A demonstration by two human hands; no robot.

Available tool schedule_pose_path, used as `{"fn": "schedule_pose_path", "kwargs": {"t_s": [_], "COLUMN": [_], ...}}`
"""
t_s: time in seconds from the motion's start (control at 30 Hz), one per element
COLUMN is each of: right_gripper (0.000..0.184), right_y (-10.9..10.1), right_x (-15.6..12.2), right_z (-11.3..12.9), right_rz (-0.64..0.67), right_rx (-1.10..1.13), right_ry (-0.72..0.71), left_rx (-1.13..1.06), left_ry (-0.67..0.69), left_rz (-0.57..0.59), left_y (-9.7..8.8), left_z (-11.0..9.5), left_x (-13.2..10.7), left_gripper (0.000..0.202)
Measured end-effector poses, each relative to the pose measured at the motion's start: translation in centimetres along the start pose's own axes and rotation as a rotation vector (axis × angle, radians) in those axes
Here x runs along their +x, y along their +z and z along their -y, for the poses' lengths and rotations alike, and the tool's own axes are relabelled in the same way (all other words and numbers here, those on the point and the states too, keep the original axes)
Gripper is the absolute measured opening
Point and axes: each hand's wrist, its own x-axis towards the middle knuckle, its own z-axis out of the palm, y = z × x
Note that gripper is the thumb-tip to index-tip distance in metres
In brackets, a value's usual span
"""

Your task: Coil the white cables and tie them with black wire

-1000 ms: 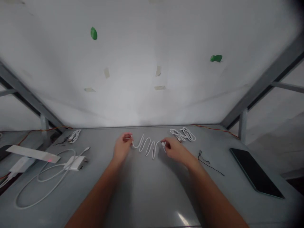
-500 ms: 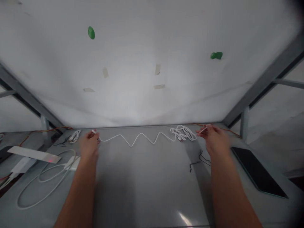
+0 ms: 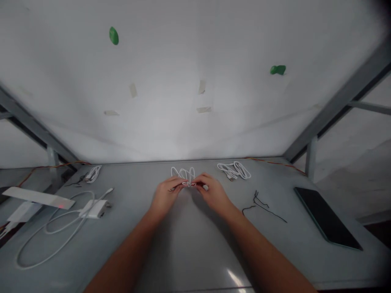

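A thin white cable (image 3: 183,170) loops up between my two hands over the middle of the grey table. My left hand (image 3: 165,194) pinches one end part of it. Close beside, my right hand (image 3: 212,193) pinches the other end part, the fingertips nearly meeting. The plugs are mostly covered by my fingers. To the right of my right hand lies a coiled white cable (image 3: 234,170), not touched. Black twist ties (image 3: 259,203) rest on the table nearer my right forearm.
A black tablet (image 3: 328,217) lies at the right. On the left are a white charger (image 3: 94,208) with a looped cable, a long white bar (image 3: 39,197) with a red light, and a small white cable bundle (image 3: 93,174). A white wall (image 3: 165,134) stands behind the table.
Both hands have come inward from far apart to the middle. The white cable, stretched in a zigzag between them before, is now bunched into upright loops.
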Motion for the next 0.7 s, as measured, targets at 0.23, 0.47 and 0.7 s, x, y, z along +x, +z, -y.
{"fn": "schedule_pose_path", "kwargs": {"t_s": [0.23,0.47,0.7], "right_gripper": [0.014,0.016,0.015], "right_y": [0.43,0.45,0.45], "right_x": [0.13,0.12,0.23], "right_z": [-0.37,-0.50,-0.62], "right_rz": [-0.023,-0.023,-0.049], "right_rx": [0.234,0.290,0.238], "right_ry": [0.121,0.153,0.143], "left_rx": [-0.045,-0.105,0.039], "left_ry": [0.001,-0.070,0.044], "left_rz": [-0.010,-0.012,-0.015], "left_y": [-0.19,-0.16,-0.13], "left_z": [-0.32,-0.63,-0.37], "left_x": [0.06,0.12,0.18], "left_gripper": [0.011,0.012,0.011]}}
